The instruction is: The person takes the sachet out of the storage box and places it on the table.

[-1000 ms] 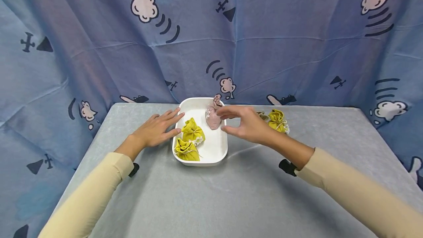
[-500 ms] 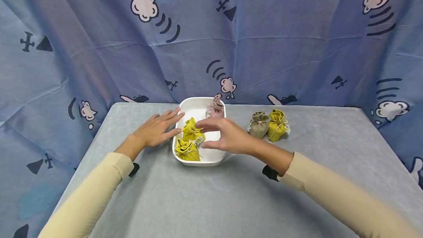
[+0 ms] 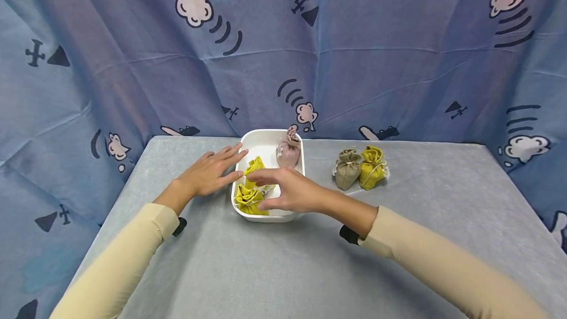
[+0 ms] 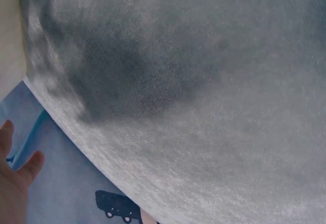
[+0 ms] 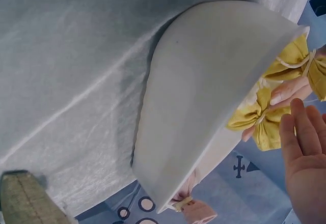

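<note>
A white tray [image 3: 296, 200] sits on the grey table. It holds two yellow pouches [image 3: 254, 165] [image 3: 246, 200] and a pink pouch [image 3: 289, 149] in its far right corner. My right hand [image 3: 257, 192] reaches over the tray's near end with its fingers straight. Its thumb and forefinger are spread about the near yellow pouch. In the right wrist view the thumb [image 5: 283, 94] touches the yellow pouches [image 5: 265, 123]. My left hand [image 3: 235, 164] lies flat on the table, and its fingertips touch the tray's left rim.
A beige pouch [image 3: 347, 169] and another yellow pouch [image 3: 372, 167] stand side by side on the table to the right of the tray. A blue patterned curtain [image 3: 354, 53] hangs close behind the table's far edge and at both sides.
My right hand has moved from the pink pouch at the tray's far end, left and nearer, to the yellow pouches. The pink pouch stays in the tray. My left hand has not moved.
</note>
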A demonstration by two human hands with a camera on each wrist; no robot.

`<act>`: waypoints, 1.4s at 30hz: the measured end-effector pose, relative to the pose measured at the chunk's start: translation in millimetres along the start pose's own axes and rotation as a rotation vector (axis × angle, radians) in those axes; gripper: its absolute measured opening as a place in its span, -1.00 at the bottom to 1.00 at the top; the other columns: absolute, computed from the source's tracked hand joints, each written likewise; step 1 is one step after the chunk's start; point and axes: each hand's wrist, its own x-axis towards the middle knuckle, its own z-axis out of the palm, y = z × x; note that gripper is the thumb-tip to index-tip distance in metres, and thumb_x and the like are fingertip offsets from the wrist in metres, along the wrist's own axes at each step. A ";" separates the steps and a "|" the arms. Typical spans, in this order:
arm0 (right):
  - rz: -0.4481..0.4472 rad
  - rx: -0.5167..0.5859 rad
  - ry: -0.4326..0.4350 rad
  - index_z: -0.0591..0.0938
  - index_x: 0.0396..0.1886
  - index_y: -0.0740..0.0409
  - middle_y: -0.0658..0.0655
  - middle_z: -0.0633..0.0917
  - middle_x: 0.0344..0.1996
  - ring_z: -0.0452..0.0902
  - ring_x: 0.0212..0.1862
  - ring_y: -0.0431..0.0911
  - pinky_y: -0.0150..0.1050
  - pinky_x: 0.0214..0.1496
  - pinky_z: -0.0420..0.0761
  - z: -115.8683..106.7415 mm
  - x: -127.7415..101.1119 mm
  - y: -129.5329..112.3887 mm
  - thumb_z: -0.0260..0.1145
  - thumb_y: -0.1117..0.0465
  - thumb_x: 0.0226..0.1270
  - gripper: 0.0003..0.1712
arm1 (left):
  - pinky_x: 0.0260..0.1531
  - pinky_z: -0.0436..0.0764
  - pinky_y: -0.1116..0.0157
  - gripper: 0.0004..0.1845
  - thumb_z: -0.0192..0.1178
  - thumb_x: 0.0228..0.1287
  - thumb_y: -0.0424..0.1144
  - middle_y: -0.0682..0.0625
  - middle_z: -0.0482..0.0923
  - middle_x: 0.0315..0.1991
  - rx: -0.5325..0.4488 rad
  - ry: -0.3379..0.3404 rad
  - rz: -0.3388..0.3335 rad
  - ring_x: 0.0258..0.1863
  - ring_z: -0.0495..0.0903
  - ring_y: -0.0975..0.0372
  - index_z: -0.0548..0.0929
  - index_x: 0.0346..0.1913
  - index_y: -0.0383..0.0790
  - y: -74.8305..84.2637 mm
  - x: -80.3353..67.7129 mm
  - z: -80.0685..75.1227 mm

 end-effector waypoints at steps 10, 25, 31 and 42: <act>0.004 -0.166 -0.045 0.52 0.34 0.23 0.10 0.64 0.19 0.56 0.21 -0.09 -0.20 0.27 0.49 7.9 6.3 -2.1 0.51 0.18 0.21 -0.30 | 0.39 0.09 -0.22 -0.24 -0.33 0.50 0.36 0.08 -0.21 0.62 -0.008 -0.007 -0.010 0.56 -0.05 0.03 -0.02 0.61 0.12 -2.2 -0.7 0.3; -0.025 -0.104 -0.051 0.56 0.28 0.22 0.08 0.65 0.16 0.51 0.20 -0.15 -0.27 0.32 0.42 19.7 17.8 -3.8 0.49 0.29 0.21 -0.39 | 0.37 0.13 -0.22 -0.26 -0.27 0.52 0.32 0.06 -0.18 0.62 -0.014 0.012 0.007 0.55 -0.02 0.02 0.01 0.61 0.10 -0.3 -0.8 -3.7; -0.023 -0.108 -0.030 0.59 0.22 0.23 0.09 0.67 0.11 0.54 0.15 -0.13 -0.24 0.27 0.47 22.7 18.2 -4.9 0.45 0.35 0.24 -0.47 | 0.36 0.13 -0.22 -0.27 -0.25 0.52 0.30 0.05 -0.17 0.61 -0.015 0.015 0.008 0.55 -0.01 0.02 0.02 0.61 0.09 -0.3 -0.6 -3.3; -0.014 -0.104 0.031 0.74 0.04 0.17 0.00 0.77 -0.10 0.61 -0.07 -0.22 -0.28 0.05 0.58 24.0 14.9 -1.9 0.42 0.35 0.25 -0.66 | 0.37 0.11 -0.24 -0.26 -0.25 0.51 0.33 0.06 -0.17 0.62 -0.015 0.013 0.004 0.55 -0.01 0.01 0.00 0.61 0.12 0.3 -1.2 -0.2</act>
